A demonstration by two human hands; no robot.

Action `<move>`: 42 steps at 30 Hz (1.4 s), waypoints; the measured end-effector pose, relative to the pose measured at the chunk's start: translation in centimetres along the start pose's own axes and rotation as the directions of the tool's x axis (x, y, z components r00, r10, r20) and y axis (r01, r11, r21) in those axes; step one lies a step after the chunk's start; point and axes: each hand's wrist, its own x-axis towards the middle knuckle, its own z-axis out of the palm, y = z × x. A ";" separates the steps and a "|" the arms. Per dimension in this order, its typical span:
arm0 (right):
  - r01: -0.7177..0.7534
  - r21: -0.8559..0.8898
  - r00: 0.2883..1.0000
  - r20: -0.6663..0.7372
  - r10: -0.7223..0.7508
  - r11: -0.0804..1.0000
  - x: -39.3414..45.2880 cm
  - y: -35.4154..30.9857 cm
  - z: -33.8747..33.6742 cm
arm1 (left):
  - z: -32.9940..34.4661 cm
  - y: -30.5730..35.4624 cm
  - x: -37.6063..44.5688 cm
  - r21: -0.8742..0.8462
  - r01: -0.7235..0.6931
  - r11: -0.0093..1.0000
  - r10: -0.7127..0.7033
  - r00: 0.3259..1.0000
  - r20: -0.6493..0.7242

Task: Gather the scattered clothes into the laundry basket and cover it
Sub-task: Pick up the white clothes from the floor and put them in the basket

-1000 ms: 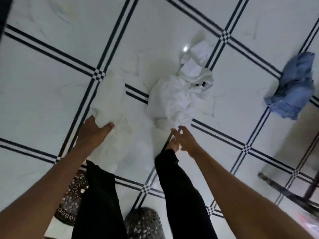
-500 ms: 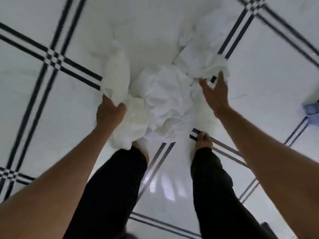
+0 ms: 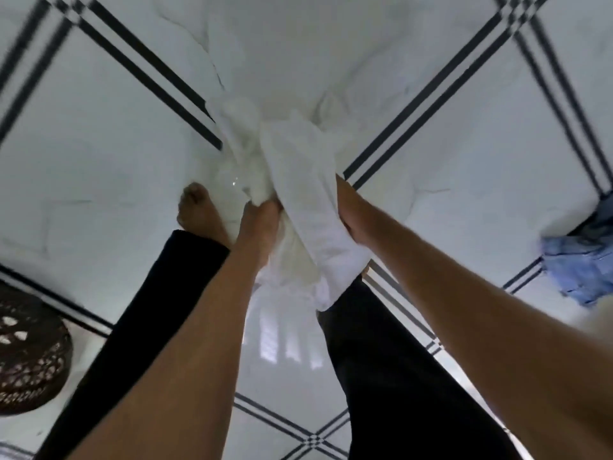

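A bundle of white clothes (image 3: 292,180) hangs bunched above the tiled floor in the middle of the head view, just in front of my legs. My left hand (image 3: 258,220) is shut on its lower left part. My right hand (image 3: 351,220) grips its right side, with cloth draped over most of the fingers. A blue garment (image 3: 577,263) lies crumpled on the floor at the right edge. A dark woven basket piece (image 3: 30,353) with a perforated pattern sits on the floor at the lower left; I cannot tell whether it is the basket or its lid.
The floor is glossy white tile (image 3: 99,154) with black double lines. My bare left foot (image 3: 199,210) stands beside the white bundle, and my black trouser legs (image 3: 156,313) fill the lower middle.
Both hands have come together and gathered the spread white clothes into one bundle lifted off the floor. The view has shifted, bringing the dark woven piece and the blue garment back into sight.
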 end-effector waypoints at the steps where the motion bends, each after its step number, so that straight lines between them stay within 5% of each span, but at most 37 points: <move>1: -0.008 -0.053 0.998 0.062 0.011 0.999 -3.4 -1.1 0.5 | -1.6 -0.3 -1.9 -0.069 -0.023 0.997 0.023 1.000 -0.005; 4: 0.082 -0.142 0.995 0.072 -0.072 0.986 -12.3 -4.7 2.1 | -7.5 -0.7 -9.1 -0.262 -0.090 0.961 0.101 0.995 0.027; 11: 0.336 -0.361 0.942 0.124 -0.312 0.870 -33.7 -14.7 12.4 | -20.8 1.9 -25.6 -0.373 -0.245 0.895 0.230 0.969 -0.086; 20: 0.656 -0.507 0.745 0.554 -0.372 0.558 -51.7 -19.6 25.9 | -33.5 -3.3 -43.5 -0.718 -0.467 0.516 0.136 0.873 -0.469; 28: 0.883 -0.388 0.419 0.905 -0.071 0.263 -64.8 -11.5 34.4 | -35.9 -16.0 -59.3 -0.641 -0.743 0.193 -0.135 0.627 -0.767; 32: 0.933 -0.307 0.299 0.951 0.074 0.187 -69.7 -4.3 38.7 | -35.8 -23.2 -65.9 -0.632 -0.775 0.003 -0.273 0.608 -0.746; 37: 0.936 -0.304 0.242 0.921 0.305 0.176 -73.3 7.6 44.1 | -34.5 -35.3 -70.5 -0.573 -0.818 -0.039 -0.407 0.537 -0.739; 42: 0.895 -0.386 0.256 0.856 0.450 0.223 -73.9 19.3 48.6 | -34.1 -46.9 -69.4 -0.573 -0.818 -0.046 -0.514 0.512 -0.688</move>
